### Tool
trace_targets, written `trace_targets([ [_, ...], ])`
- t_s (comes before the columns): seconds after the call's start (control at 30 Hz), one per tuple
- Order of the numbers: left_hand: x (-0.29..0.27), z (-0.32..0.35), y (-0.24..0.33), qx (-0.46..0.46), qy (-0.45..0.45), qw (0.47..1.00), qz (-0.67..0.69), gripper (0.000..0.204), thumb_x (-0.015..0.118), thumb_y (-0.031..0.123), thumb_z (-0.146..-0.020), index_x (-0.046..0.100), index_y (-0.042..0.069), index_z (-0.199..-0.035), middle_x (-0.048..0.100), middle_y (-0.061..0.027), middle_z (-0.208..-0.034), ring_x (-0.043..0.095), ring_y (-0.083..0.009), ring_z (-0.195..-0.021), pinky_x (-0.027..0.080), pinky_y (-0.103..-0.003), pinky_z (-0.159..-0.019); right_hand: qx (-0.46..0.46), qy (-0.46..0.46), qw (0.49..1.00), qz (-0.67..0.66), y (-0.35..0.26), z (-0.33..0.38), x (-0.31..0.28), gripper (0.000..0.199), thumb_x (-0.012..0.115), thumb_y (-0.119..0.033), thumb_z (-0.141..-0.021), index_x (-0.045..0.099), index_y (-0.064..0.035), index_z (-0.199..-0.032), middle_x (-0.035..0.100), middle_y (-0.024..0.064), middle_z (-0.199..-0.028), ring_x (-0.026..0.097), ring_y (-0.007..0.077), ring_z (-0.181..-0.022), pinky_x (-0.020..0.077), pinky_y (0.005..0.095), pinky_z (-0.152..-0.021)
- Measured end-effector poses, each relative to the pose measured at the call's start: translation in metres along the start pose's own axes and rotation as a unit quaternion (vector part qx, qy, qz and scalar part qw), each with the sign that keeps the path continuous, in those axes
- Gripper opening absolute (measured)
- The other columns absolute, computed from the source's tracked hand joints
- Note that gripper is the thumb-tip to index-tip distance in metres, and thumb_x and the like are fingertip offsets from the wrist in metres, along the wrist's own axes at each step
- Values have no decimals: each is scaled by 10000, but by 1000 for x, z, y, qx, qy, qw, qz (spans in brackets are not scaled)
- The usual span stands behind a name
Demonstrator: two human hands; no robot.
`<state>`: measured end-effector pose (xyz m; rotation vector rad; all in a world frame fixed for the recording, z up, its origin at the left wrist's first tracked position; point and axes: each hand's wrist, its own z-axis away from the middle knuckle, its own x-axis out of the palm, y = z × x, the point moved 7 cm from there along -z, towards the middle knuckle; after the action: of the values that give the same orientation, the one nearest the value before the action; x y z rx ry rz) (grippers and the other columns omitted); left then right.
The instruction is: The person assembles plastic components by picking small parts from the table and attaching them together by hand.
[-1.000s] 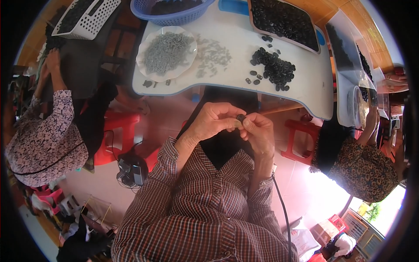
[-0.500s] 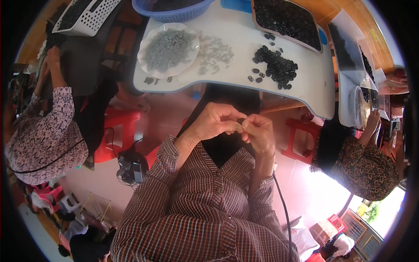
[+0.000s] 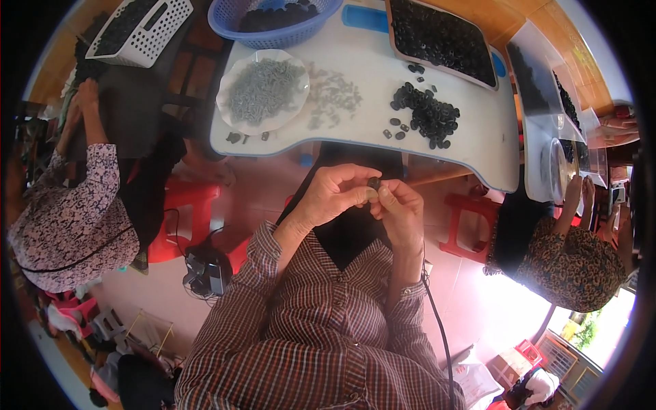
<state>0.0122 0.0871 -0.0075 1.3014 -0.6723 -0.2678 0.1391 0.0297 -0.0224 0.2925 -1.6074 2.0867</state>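
A small dark oval piece (image 3: 374, 183) is pinched between the fingertips of my left hand (image 3: 336, 193) and my right hand (image 3: 400, 208). Both hands meet over my lap, just short of the table's near edge. On the white table (image 3: 342, 41) lies a heap of similar black oval pieces (image 3: 432, 117), with a few strays beside it. A white scalloped plate (image 3: 229, 117) to the left holds a mound of small translucent grey-green pieces (image 3: 265, 89). More of these translucent pieces (image 3: 333, 97) are scattered right of the plate.
At the back stand a blue perforated basket (image 3: 301, 34) with dark contents and a tray (image 3: 445, 67) full of black pieces. Co-workers sit left (image 3: 75, 219) and right (image 3: 577, 263). Red stools (image 3: 468, 225) flank me. A black cable (image 3: 441, 321) runs down by my right arm.
The table and its contents sit slightly lower in view. My hands have turned a little, showing more of the dark piece, which they still pinch.
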Motion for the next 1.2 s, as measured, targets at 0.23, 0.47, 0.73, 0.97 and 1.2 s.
trace_targets([
  [0.23, 1, 0, 9, 37, 1, 998, -52, 276, 675, 5, -845, 645, -10, -1119, 632, -8, -803, 588, -51, -694, 487, -188, -609, -3, -3, 1000, -5, 2, -2, -3, 122, 614, -102, -918, 634, 14, -951, 643, 57, -764, 572, 91, -603, 440, 196, -548],
  [0.47, 0, -2, -1, 30, -9, 997, -73, 269, 656, 11, -866, 627, -14, -1132, 635, -7, -812, 591, -52, -697, 486, -189, -607, -17, 33, 997, 64, -3, 0, 1, 109, 625, -105, -896, 636, 3, -904, 642, 43, -745, 558, 72, -584, 419, 188, -533],
  [0.73, -7, -12, 18, 14, 23, 997, -77, 259, 640, 46, -883, 629, 3, -1138, 645, -4, -819, 601, -48, -682, 498, -190, -614, -29, 102, 989, 102, -8, 4, 1, 145, 643, -154, -888, 638, -10, -896, 629, 21, -729, 540, 52, -573, 409, 180, -530],
  [0.97, -91, -69, 104, 120, 219, 957, -146, 311, 655, 54, -840, 631, -36, -1137, 589, -4, -703, 538, -60, -610, 437, -211, -549, -26, 115, 988, 100, -2, 2, -8, 157, 642, -165, -899, 635, -9, -924, 630, 25, -755, 542, 55, -596, 414, 178, -545],
  [1.2, -159, -124, 165, 176, 344, 895, -223, 358, 695, 127, -840, 622, -68, -1131, 645, -54, -768, 588, -94, -655, 478, -226, -598, -7, 107, 988, 111, 2, 0, -4, 157, 631, -170, -908, 632, -15, -933, 627, 19, -772, 548, 56, -621, 416, 182, -561],
])
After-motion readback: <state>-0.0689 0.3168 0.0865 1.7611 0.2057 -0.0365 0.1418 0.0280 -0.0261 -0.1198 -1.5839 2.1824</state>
